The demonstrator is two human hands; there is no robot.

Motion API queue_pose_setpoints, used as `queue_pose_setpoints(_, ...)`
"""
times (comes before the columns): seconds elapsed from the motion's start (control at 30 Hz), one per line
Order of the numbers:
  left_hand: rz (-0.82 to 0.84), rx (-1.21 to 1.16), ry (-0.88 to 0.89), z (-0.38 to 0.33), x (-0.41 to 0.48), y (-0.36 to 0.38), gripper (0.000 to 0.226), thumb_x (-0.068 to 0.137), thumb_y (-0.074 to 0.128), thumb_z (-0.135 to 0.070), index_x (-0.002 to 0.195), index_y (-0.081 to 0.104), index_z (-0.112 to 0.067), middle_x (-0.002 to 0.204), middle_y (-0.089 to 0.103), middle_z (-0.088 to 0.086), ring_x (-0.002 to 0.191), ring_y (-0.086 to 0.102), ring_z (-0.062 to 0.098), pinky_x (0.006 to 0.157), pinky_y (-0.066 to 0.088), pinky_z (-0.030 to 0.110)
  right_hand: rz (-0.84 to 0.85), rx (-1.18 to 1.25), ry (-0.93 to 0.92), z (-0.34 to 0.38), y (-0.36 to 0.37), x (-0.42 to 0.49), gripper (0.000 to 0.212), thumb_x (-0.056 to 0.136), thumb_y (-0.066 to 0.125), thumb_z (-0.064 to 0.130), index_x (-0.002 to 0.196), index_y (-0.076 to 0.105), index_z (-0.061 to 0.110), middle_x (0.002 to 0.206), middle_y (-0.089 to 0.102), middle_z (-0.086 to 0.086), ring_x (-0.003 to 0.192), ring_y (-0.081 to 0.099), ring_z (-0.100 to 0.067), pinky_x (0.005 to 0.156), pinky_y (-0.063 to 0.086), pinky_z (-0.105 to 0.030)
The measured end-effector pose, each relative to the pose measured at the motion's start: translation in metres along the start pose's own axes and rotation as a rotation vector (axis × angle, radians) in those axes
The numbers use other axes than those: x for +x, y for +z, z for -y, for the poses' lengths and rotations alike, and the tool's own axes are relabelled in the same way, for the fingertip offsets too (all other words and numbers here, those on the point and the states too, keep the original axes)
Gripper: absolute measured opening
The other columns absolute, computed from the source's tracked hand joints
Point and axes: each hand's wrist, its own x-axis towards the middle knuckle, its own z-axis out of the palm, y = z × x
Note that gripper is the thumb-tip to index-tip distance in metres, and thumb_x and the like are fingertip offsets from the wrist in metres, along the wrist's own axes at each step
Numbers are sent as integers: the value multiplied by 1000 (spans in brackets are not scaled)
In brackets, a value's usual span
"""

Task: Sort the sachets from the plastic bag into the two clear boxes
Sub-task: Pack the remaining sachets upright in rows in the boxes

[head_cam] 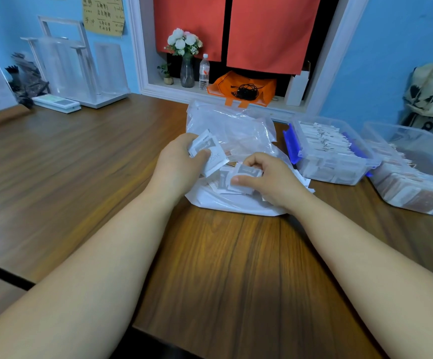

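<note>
A crumpled clear plastic bag (236, 125) lies on the wooden table (236, 255), its mouth towards me, with loose sachets (222, 181) spilling inside. My left hand (176, 167) grips a small stack of white and grey sachets (206, 149) at the bag's left side. My right hand (272, 181) pinches a single grey sachet (247, 173) over the pile. To the right stand two clear boxes: the nearer box (339, 174), with blue latches, holds white sachets on edge, and the far-right box (422, 198) holds brownish ones.
An orange cloth bag (241, 86) with a black cord, a vase of white flowers (185, 55) and a water bottle (204, 72) sit on the window ledge behind. Clear acrylic stands (75, 66) occupy the table's back left. A gap between tables (3, 275) runs at the left.
</note>
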Motion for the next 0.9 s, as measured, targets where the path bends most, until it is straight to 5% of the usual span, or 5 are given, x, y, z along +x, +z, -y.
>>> queue_pose_setpoints(0.2, -38, -20, 39, 1, 1, 1, 16, 96, 48, -20, 109, 57, -18, 97, 60, -7, 76, 54, 0, 58, 40, 6, -212, 90, -14, -2, -5, 4, 17, 87, 65, 22, 80, 49, 25, 79, 53, 7, 67, 50, -3, 62, 41, -16)
queue_pose_setpoints(0.3, -21, -55, 55, -2, -1, 3, 14, 96, 48, -20, 106, 58, -20, 97, 62, -6, 80, 56, 4, 54, 39, 3, -230, 435, 72, 7, -7, 3, 11, 97, 49, 20, 107, 46, 14, 103, 59, -5, 78, 66, -16, 61, 55, -22)
queue_pose_setpoints(0.53, 97, -241, 9, -11, -10, 16, 13, 95, 50, -22, 104, 60, -22, 98, 69, 8, 89, 66, 27, 77, 58, 35, -190, 234, -12, 24, -34, -9, 8, 92, 59, 21, 96, 52, 24, 99, 61, 1, 71, 59, -13, 63, 52, -28)
queue_pose_setpoints(0.67, 205, -318, -4, -31, -13, 36, 19, 98, 45, -17, 111, 58, -19, 105, 65, 10, 86, 66, 18, 64, 56, 20, -221, 71, -17, 19, -70, -26, 15, 85, 68, 26, 82, 53, 29, 70, 54, 8, 58, 47, -5, 57, 38, -20)
queue_pose_setpoints(0.9, 451, -284, 62, -80, -20, 104, 22, 96, 40, -15, 102, 59, -26, 106, 65, 4, 96, 64, 22, 88, 53, 45, -224, -32, 85, -11, -133, -74, 20, 82, 70, 18, 77, 51, 20, 69, 59, 2, 44, 49, -15, 51, 41, -25)
